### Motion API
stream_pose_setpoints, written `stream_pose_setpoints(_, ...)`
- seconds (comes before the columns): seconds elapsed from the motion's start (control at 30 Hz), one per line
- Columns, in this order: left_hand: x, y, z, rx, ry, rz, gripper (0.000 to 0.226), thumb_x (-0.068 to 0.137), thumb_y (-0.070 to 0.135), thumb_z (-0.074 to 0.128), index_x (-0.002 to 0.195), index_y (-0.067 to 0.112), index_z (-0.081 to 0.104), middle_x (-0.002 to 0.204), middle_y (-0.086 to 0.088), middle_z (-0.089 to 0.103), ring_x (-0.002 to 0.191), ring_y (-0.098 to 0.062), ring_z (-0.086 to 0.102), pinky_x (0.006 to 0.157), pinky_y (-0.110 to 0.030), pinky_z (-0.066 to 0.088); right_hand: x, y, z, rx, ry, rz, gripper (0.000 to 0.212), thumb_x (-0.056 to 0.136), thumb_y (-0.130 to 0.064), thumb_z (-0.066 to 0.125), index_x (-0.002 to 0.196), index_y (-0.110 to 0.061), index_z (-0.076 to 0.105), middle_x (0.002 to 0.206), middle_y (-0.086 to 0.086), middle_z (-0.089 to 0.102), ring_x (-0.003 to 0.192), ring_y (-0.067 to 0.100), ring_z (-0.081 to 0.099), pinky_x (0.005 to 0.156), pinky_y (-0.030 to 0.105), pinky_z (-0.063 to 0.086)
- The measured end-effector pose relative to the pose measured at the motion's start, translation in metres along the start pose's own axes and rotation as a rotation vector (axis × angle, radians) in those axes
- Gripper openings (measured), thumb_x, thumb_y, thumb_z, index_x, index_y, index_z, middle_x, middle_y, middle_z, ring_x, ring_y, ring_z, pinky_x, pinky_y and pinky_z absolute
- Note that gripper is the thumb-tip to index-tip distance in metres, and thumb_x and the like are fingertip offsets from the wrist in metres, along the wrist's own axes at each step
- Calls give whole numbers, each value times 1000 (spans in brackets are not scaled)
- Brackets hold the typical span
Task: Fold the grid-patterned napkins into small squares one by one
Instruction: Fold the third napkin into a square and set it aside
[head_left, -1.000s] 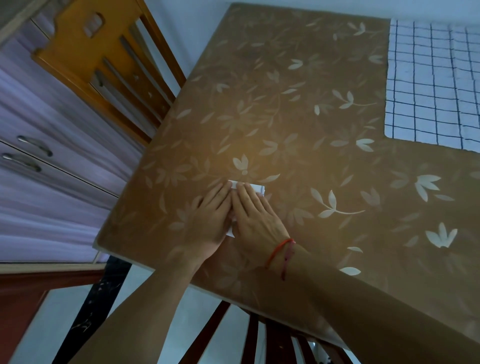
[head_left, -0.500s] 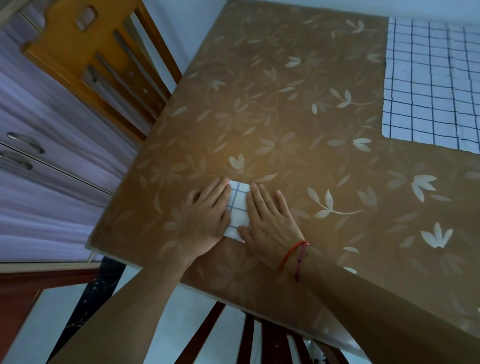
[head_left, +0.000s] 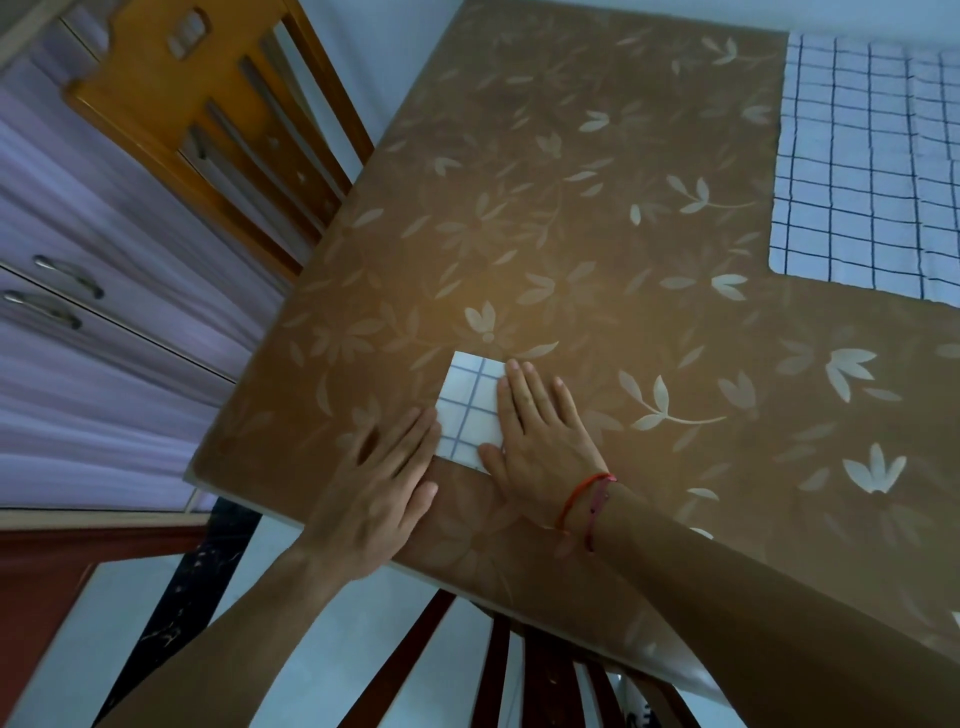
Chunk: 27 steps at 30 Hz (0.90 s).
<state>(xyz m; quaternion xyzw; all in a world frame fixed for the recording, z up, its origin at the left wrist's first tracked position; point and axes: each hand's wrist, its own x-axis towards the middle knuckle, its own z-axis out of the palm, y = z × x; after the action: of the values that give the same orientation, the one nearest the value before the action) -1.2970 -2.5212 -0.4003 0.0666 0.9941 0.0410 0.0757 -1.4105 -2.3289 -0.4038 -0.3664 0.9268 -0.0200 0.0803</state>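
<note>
A small folded white napkin with a blue grid lies near the front-left corner of the brown leaf-patterned table. My right hand lies flat with straight fingers on the napkin's right half, a red thread band at its wrist. My left hand is flat and blurred, its fingertips at the napkin's lower left edge. More unfolded grid-patterned napkins lie spread at the table's far right.
An orange wooden chair stands at the table's left side, with lilac drawers beyond it. A dark chair back shows below the table's front edge, over a pale floor.
My hands have slid apart, uncovering the folded napkin. The left hand has drawn back toward the table's edge, off most of the napkin, while the right stays flat on its right side.
</note>
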Motion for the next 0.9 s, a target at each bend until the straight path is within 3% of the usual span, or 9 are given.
stream_pose_setpoints(0.2,-17,3,-2,-32,0,11,56,105,40,19,151,9,29,161,-4,21,149,-15,13,117,-42,24,-1,0,-2,18,-37,0,74,95,-47,19,149,4,20,158,21,11,148,32,9,119,51,16)
stream_pose_setpoints(0.27,-10,8,-7,-158,76,-31,52,103,37,28,143,8,44,154,-4,38,143,-16,30,112,-40,33,-1,0,-7,34,-58,2,73,96,-47,20,150,3,17,159,20,9,148,31,7,120,49,14)
stream_pose_setpoints(0.37,8,15,-18,-370,236,-174,37,98,33,43,123,13,62,124,3,61,115,-10,53,97,-33,47,1,0,-19,135,-103,-3,73,98,-45,30,151,0,8,160,15,1,149,27,-1,121,44,8)
stream_pose_setpoints(0.43,25,18,-28,-491,268,-357,26,97,32,50,116,21,64,110,12,61,105,-4,52,93,-25,45,5,1,-31,293,-80,5,71,97,-40,39,150,-2,13,160,13,9,148,26,6,121,39,12)
stream_pose_setpoints(0.5,42,21,-38,-604,264,-527,24,97,28,52,116,21,65,104,15,57,101,-5,52,86,-19,43,7,5,-46,496,54,55,60,93,-32,48,145,-8,30,150,11,32,138,25,32,112,33,31)
stream_pose_setpoints(0.6,63,20,-47,-769,249,-685,24,92,20,57,112,15,69,101,8,66,95,-9,59,78,-18,44,8,12,-65,775,145,337,28,87,-27,53,109,-14,64,100,8,65,91,23,58,72,29,45)
stream_pose_setpoints(0.7,77,15,-47,-840,246,-791,15,84,15,64,94,14,75,89,4,72,89,-15,65,74,-25,46,6,15,-66,1162,28,725,35,67,-41,56,69,-8,68,64,9,67,66,28,64,65,42,56)
stream_pose_setpoints(0.8,83,13,-47,-822,248,-848,12,79,15,72,90,15,76,82,4,70,83,-15,65,72,-24,46,3,10,-58,1364,-69,828,36,55,-41,55,62,-10,71,66,11,73,72,33,71,71,51,59)
stream_pose_setpoints(0.9,83,15,-47,-743,216,-810,11,80,15,73,90,14,76,82,4,70,80,-14,63,72,-27,50,5,11,-58,1483,-103,848,24,79,-19,58,73,0,71,84,21,74,80,34,72,76,48,59)
